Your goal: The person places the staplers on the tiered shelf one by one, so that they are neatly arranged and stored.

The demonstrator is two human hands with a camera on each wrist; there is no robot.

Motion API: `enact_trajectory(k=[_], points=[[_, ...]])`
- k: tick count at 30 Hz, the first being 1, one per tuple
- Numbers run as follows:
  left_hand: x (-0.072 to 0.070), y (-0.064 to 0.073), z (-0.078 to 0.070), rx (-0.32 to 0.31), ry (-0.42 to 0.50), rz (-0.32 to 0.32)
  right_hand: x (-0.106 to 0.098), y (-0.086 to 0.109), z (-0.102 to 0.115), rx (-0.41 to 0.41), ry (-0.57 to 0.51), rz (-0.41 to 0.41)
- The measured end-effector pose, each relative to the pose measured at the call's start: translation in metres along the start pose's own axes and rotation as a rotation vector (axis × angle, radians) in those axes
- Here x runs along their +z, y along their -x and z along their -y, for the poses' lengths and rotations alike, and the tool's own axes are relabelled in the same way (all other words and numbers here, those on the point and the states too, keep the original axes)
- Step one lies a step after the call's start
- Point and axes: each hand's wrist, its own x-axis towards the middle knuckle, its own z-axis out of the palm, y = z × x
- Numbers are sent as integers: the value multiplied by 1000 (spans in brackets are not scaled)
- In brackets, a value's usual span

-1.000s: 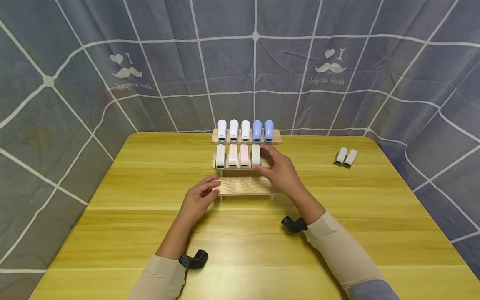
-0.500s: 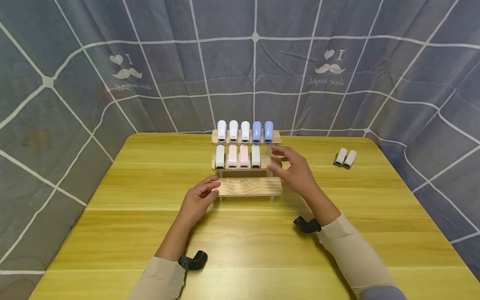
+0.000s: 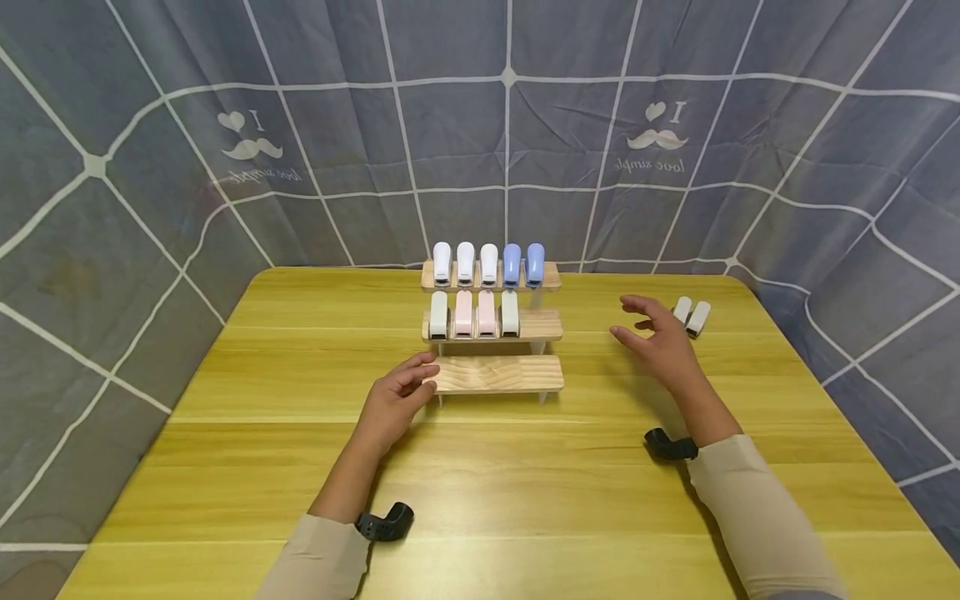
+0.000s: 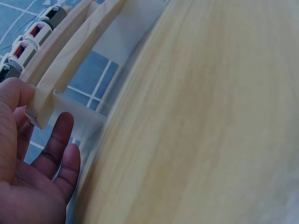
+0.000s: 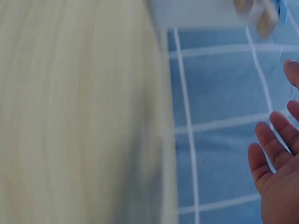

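A three-step wooden display rack (image 3: 498,375) stands mid-table. On its top step are three white staplers (image 3: 465,262) and two blue staplers (image 3: 512,262). The middle step carries two pink staplers (image 3: 463,315) between two pale grey-green staplers (image 3: 509,315). My left hand (image 3: 395,402) pinches the left end of the lowest step, the thumb on one side and a finger behind, as the left wrist view shows. Over the table right of the rack, my right hand (image 3: 663,346) holds nothing, its fingers loosely spread. Two light staplers (image 3: 698,317) lie just beyond it, one partly hidden.
A grey curtain (image 3: 570,125) with white lines hangs behind and on both sides of the wooden table (image 3: 480,483). Black straps (image 3: 386,522) sit on both wrists. Clear supports hold up the rack's steps.
My right hand has left the grey-green stapler at the right of the middle step and moved right, toward the two loose staplers. The left hand stays at the rack.
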Motion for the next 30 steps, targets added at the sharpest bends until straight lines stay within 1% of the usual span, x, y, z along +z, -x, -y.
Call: enact_trajectory(k=[3,8,10,13,14,18,20,21,22,26,30], points=[[0,1,-5,-16,-5,4,-11,2,-16,61,21,-3],[-1,9,-29,-33,-13,15,-29,5,-34,153,47,4],[-2,12,-38,-29,-18,17,-36,5,-39,194,64,9],[-2,13,-39,-22,-1,15,-47,7,-48,242,93,2],[-1,11,-33,-10,9,11,-50,7,-51,254,94,-4],[0,10,-33,-3,31,5,-63,8,-63,288,92,-32],[0,11,-34,-4,25,3,-69,9,-68,314,77,-41],[0,12,-39,-11,20,5,-72,9,-70,322,72,-44],[0,12,-39,-13,19,5,-74,8,-73,330,67,-45],[-1,12,-39,-6,16,12,-81,8,-85,358,31,-22],[-1,13,-38,1,16,14,-83,7,-98,405,6,35]])
